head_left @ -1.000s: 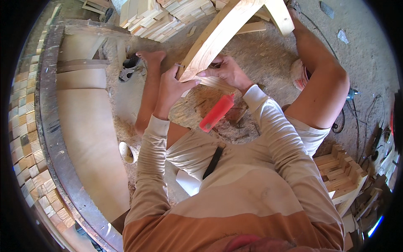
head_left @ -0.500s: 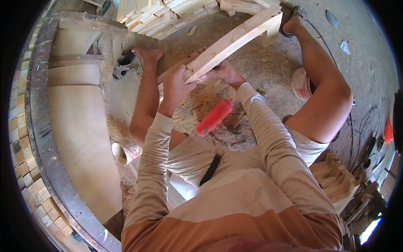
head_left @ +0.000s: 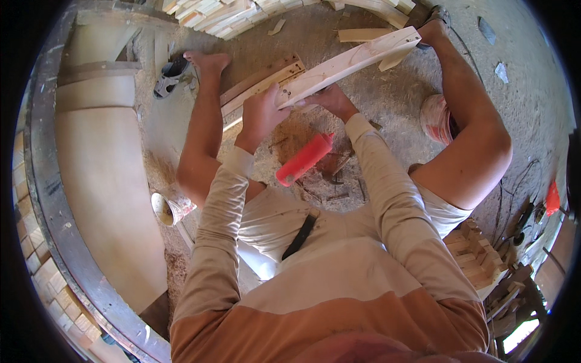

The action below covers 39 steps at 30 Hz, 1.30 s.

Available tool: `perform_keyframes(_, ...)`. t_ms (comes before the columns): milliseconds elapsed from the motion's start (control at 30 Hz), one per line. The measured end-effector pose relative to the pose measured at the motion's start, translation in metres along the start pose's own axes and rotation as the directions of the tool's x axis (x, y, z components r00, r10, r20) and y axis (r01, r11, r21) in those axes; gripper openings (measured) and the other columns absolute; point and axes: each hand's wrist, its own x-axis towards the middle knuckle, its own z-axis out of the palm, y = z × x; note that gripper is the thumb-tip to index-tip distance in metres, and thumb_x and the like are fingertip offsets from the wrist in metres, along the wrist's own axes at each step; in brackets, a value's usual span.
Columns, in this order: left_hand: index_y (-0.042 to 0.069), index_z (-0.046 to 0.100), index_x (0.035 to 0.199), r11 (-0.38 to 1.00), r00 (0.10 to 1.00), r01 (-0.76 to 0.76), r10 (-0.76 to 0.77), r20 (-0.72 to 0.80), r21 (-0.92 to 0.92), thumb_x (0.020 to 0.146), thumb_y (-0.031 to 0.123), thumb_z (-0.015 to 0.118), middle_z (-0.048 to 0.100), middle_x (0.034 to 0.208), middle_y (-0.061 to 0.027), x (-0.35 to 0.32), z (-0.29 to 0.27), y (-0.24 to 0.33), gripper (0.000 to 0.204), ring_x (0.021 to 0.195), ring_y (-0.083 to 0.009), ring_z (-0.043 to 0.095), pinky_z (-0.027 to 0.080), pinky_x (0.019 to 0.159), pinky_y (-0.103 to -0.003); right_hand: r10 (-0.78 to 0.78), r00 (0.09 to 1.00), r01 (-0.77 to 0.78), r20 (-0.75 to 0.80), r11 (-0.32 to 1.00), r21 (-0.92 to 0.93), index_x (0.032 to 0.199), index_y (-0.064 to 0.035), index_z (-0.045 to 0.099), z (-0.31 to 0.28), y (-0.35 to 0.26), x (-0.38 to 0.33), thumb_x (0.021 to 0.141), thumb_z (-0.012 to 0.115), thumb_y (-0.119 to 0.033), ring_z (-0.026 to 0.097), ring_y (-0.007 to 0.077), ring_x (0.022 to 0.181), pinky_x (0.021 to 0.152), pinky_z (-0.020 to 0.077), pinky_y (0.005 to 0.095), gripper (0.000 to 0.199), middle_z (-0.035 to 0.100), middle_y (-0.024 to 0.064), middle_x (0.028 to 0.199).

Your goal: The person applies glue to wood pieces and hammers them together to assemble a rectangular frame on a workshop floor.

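Note:
A pale wooden frame piece (head_left: 351,65) slants up to the right between my legs, with a short leg-like block (head_left: 393,59) under its far end. My left hand (head_left: 261,116) is closed round its near end, where small dark holes or nail heads show. Beneath that same end my right hand (head_left: 333,101) grips from the right, its fingers partly hidden by the wood. Just below my hands a red squeeze bottle (head_left: 305,158) lies tilted. Small rusty metal pieces (head_left: 336,196) are scattered beside it. Beyond my left hand rest wooden strips (head_left: 263,85).
Stacked wood pieces (head_left: 221,15) stand at the far side. A long bench with a dark edge (head_left: 66,224) runs along the left. A white pot (head_left: 172,209) sits by my left leg, a stained bucket (head_left: 437,118) by my right. Cables (head_left: 514,181) and slatted wood (head_left: 475,254) lie right.
The frame piece has turned to a flatter slant, its far end lower in the picture. Both hands keep hold of its near end, and the wooden strips behind show more. The view has shifted slightly.

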Motion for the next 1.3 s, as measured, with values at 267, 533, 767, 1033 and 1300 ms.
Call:
perform_keyframes(267, 0.005, 0.059, 0.124, 0.999, 0.999, -0.033, 0.033, 0.003, 0.033, 0.070, 0.034, 0.082, 0.069, 0.085, -0.0181, -0.009, -0.001, 0.001, 0.065, 0.080, -0.0377, 0.068, 0.054, 0.070, -0.046, 0.021, 1.000, -0.025, -0.014, 0.697, -0.717, 0.122, -0.0020, 0.064, -0.029, 0.012, -0.018, 0.076, 0.081, -0.014, 0.064, 0.0239, 0.105, 0.093, 0.0519, 0.0381, 0.050, 0.069, 0.0106, 0.108)
perform_keyframes(533, 0.008, 0.062, 0.105, 0.999, 0.999, -0.043, 0.042, -0.024, -0.033, 0.073, 0.031, 0.077, 0.068, 0.085, -0.0157, -0.017, 0.005, -0.005, 0.042, 0.084, -0.0366, 0.067, 0.052, 0.071, -0.048, 0.383, 0.914, 0.053, -0.131, -0.433, -0.900, 0.108, -0.0112, 0.072, -0.064, 0.073, -0.112, 0.082, 0.068, -0.019, 0.059, 0.0351, 0.114, 0.096, 0.0475, 0.0542, 0.028, 0.060, 0.0139, 0.124)
perform_keyframes(767, 0.008, 0.065, 0.089, 0.999, 0.995, -0.052, 0.051, -0.083, -0.004, 0.074, 0.022, 0.071, 0.068, 0.077, -0.0135, -0.016, 0.006, -0.005, 0.021, 0.075, -0.0352, 0.068, 0.053, 0.067, -0.047, 0.453, 0.882, 0.379, 0.128, -0.523, -0.763, 0.108, -0.0151, 0.074, -0.056, 0.080, -0.143, 0.079, 0.073, -0.021, 0.059, 0.0327, 0.117, 0.094, 0.0466, 0.0587, 0.030, 0.060, 0.0142, 0.125)
perform_keyframes(1033, 0.007, 0.064, 0.096, 0.999, 0.998, -0.023, 0.021, -0.055, -0.029, 0.071, 0.019, 0.073, 0.068, 0.082, -0.0164, -0.019, 0.005, -0.003, 0.029, 0.082, -0.0371, 0.068, 0.053, 0.072, -0.049, 0.784, 0.621, 0.286, 0.019, -0.203, -0.937, 0.099, -0.0083, 0.069, 0.026, -0.021, -0.131, 0.072, 0.071, -0.022, 0.068, 0.0366, 0.090, 0.078, 0.0541, 0.0495, 0.030, 0.070, 0.0175, 0.095)
perform_keyframes(1300, 0.006, 0.064, 0.097, 0.999, 0.996, -0.030, 0.029, -0.082, -0.012, 0.070, 0.019, 0.074, 0.069, 0.082, -0.0165, -0.022, 0.010, -0.004, 0.031, 0.081, -0.0366, 0.069, 0.053, 0.072, -0.048, 0.773, 0.626, -0.153, -0.107, -0.012, -0.988, 0.099, 0.0032, 0.066, 0.038, -0.209, -0.124, 0.075, 0.076, -0.015, 0.061, 0.0148, 0.064, 0.054, 0.0491, 0.0324, 0.032, 0.064, 0.0085, 0.079)
